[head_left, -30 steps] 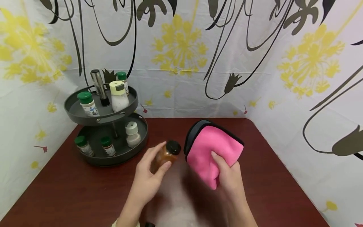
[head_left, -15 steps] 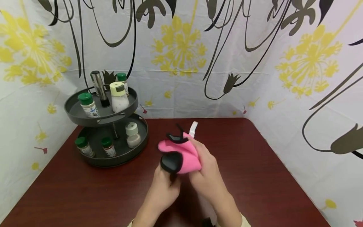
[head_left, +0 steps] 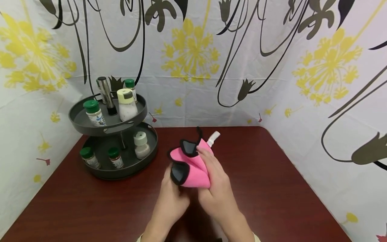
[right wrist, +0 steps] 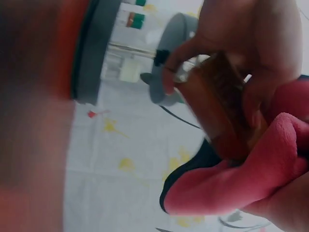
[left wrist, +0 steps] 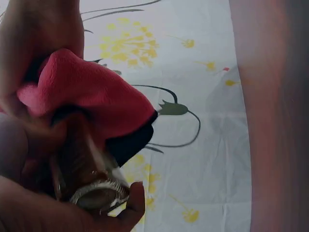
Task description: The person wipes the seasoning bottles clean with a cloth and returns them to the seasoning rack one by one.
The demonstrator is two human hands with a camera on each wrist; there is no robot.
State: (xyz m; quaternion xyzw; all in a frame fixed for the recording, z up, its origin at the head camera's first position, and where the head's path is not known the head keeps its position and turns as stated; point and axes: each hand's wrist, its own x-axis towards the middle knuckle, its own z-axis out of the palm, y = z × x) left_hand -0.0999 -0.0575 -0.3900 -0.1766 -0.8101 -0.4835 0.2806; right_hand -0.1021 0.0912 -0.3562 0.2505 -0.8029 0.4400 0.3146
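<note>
In the head view my left hand (head_left: 171, 203) and right hand (head_left: 219, 193) come together over the table. My right hand grips a pink cloth (head_left: 196, 174) with black edging, dark grey backing and a white loop (head_left: 213, 138). A glass spice jar (left wrist: 89, 169) with reddish-brown contents is pinched between the thumb and fingers of my left hand, its base showing in the left wrist view. The right wrist view shows the jar (right wrist: 215, 108) tilted against the cloth, its upper part tucked into the folds. From the head view the cloth and hands hide the jar.
A two-tier dark grey turntable rack (head_left: 109, 173) stands at the back left of the red-brown table (head_left: 284, 201). Several green-capped jars, a white-capped shaker (head_left: 141, 145), a cream-capped shaker (head_left: 127, 106) and a metal cylinder (head_left: 105, 94) stand on it. Patterned cloth hangs around the table.
My hands have come together. The cloth, earlier apart from the jar on the right, now covers the jar's capped end, and its folds have turned slightly over the last half second.
</note>
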